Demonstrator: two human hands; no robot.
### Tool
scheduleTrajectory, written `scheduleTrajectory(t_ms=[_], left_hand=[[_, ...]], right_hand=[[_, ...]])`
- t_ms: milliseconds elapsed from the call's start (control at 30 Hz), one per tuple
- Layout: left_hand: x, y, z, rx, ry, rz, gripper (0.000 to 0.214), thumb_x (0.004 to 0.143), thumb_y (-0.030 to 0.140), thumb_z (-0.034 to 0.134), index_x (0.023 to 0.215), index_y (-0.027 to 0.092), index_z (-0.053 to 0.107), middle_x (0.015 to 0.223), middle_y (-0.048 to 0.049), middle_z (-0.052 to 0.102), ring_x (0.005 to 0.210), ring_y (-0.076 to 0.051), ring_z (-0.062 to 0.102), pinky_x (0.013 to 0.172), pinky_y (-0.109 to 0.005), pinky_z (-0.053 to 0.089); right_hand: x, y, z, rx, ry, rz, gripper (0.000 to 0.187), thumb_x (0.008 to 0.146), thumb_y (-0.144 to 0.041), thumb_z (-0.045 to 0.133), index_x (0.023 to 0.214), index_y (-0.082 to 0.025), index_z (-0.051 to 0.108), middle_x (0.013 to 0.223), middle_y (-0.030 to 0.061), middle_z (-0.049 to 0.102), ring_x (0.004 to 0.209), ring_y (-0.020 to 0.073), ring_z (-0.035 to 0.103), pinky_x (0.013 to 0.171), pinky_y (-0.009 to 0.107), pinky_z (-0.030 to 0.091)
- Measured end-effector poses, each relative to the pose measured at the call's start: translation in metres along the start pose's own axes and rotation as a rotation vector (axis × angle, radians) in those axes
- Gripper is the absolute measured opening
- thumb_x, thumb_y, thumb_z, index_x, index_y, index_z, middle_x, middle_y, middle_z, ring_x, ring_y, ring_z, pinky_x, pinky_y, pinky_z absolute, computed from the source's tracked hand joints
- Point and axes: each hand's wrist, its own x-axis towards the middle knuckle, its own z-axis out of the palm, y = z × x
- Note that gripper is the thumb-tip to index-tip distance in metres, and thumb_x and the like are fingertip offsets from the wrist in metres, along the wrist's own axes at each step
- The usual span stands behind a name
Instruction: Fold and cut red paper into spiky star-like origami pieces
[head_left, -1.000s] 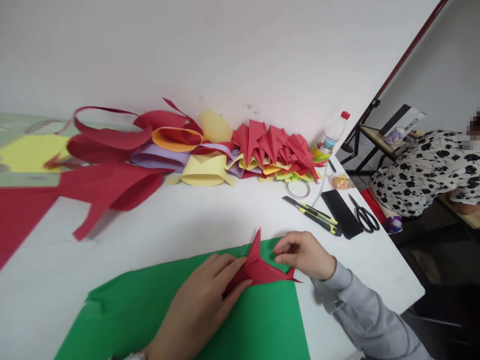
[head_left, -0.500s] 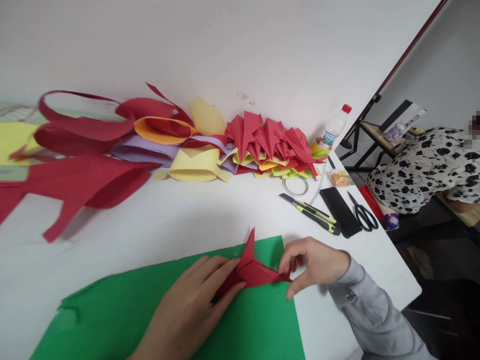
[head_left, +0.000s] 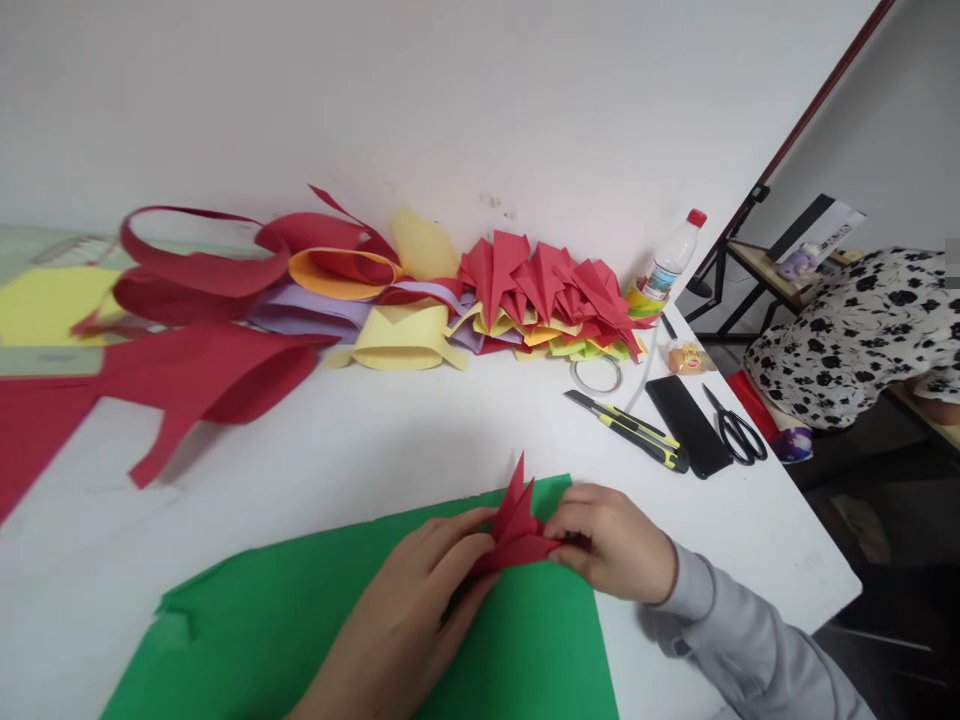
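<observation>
Between my hands is a red folded-paper piece [head_left: 521, 545], with two pointed flaps sticking up from it. It is over the far right part of a green sheet [head_left: 315, 620]. My left hand [head_left: 427, 590] grips its left side between thumb and fingers, and that part is covered by the hand. At the right end, my right hand [head_left: 607, 540] pinches the narrow red tip with thumb and forefinger. Both hands are closed on the same piece.
Against the wall lie red folded-paper pieces [head_left: 495, 280], red paper loops [head_left: 202, 285] and a yellow paper loop [head_left: 401, 335]. To the right are a utility knife [head_left: 637, 435], scissors [head_left: 739, 430], a black flat case [head_left: 686, 425], a tape roll [head_left: 596, 375] and a bottle [head_left: 667, 260]. A person in a floral top [head_left: 855, 340] sits beyond.
My right hand has moved from a looser hold to a closed pinch on the red piece's right end. A second pointed flap now shows. The whole view has shifted slightly.
</observation>
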Motion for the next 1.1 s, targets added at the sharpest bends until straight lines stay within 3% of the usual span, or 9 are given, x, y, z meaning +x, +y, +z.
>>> scheduleTrajectory(t_ms=[133,333,500,600,733,833,933,1000,1100], left_hand=[[0.003,0.002,-0.002,-0.201,-0.009,-0.224,0.013,0.08,0.03,0.061,0.091,0.028,0.067,0.106,-0.0054,0.073,0.093,-0.028,0.07,0.081,-0.039,0.057],[0.009,0.009,-0.005,-0.608,-0.033,-0.614,0.051,0.067,0.033,0.072,0.114,0.024,0.055,0.074,0.0007,0.07,0.074,-0.026,0.071,0.07,-0.037,0.058],[0.007,0.011,-0.008,-0.665,-0.05,-0.642,0.077,0.055,0.028,0.08,0.126,0.025,0.05,0.102,-0.0063,0.073,0.088,-0.029,0.07,0.082,-0.043,0.056],[0.008,0.014,-0.01,-0.585,-0.01,-0.625,0.064,0.06,0.031,0.077,0.12,0.027,0.055,0.117,-0.0077,0.07,0.092,-0.029,0.07,0.086,-0.045,0.055],[0.01,0.018,-0.013,-0.686,0.03,-0.609,0.046,0.07,0.03,0.067,0.114,0.027,0.055,0.099,-0.0041,0.076,0.09,-0.028,0.072,0.082,-0.041,0.058],[0.006,0.016,-0.014,-0.622,0.146,-0.549,0.045,0.072,0.026,0.066,0.115,0.029,0.054,0.095,-0.0013,0.076,0.088,-0.026,0.073,0.082,-0.038,0.058],[0.0,0.012,-0.014,-0.551,0.276,-0.469,0.046,0.072,0.025,0.067,0.116,0.032,0.054,0.098,0.0004,0.076,0.089,-0.026,0.072,0.08,-0.036,0.059],[-0.003,0.01,-0.013,-0.546,0.341,-0.419,0.043,0.071,0.022,0.069,0.111,0.032,0.055,0.097,0.0008,0.075,0.087,-0.025,0.073,0.075,-0.034,0.061],[-0.003,0.012,-0.011,-0.532,0.369,-0.353,0.033,0.069,0.016,0.066,0.099,0.03,0.06,0.09,0.0022,0.074,0.079,-0.021,0.073,0.068,-0.029,0.062]], right_hand=[[0.0,-0.001,0.004,0.064,0.113,-0.085,0.011,0.085,-0.015,0.059,0.08,-0.021,0.067,0.071,0.0012,0.062,0.064,0.0151,0.057,0.061,0.025,0.046],[0.0,-0.007,0.002,0.026,0.319,-0.2,0.018,0.094,-0.026,0.053,0.09,-0.022,0.07,0.079,0.0051,0.068,0.073,0.0174,0.06,0.07,0.032,0.047],[-0.001,-0.013,0.001,-0.068,0.396,-0.24,0.019,0.095,-0.022,0.051,0.092,-0.021,0.07,0.082,0.0048,0.069,0.075,0.0172,0.059,0.068,0.033,0.043],[0.0,-0.016,0.001,-0.112,0.42,-0.285,0.015,0.094,-0.018,0.053,0.094,-0.02,0.068,0.078,0.0039,0.07,0.071,0.0164,0.059,0.066,0.033,0.041],[-0.003,-0.024,-0.002,-0.192,0.48,-0.327,0.017,0.093,-0.013,0.053,0.101,-0.021,0.065,0.083,0.0047,0.07,0.075,0.018,0.06,0.07,0.036,0.042],[-0.01,-0.033,0.0,-0.192,0.735,-0.301,0.017,0.084,-0.022,0.069,0.101,-0.022,0.063,0.087,0.007,0.068,0.081,0.0221,0.059,0.072,0.039,0.044],[-0.015,-0.038,0.012,0.163,0.971,-0.253,0.014,0.078,-0.018,0.072,0.077,-0.024,0.059,0.064,-0.0017,0.055,0.059,0.0157,0.049,0.058,0.032,0.04],[-0.012,-0.038,0.025,0.52,0.839,-0.017,0.02,0.079,-0.018,0.071,0.065,-0.022,0.058,0.059,-0.003,0.053,0.055,0.0137,0.049,0.053,0.028,0.039],[0.0,-0.035,0.04,1.08,0.35,0.263,0.02,0.069,-0.031,0.081,0.084,-0.022,0.071,0.071,0.0014,0.069,0.068,0.0196,0.064,0.065,0.033,0.052]])
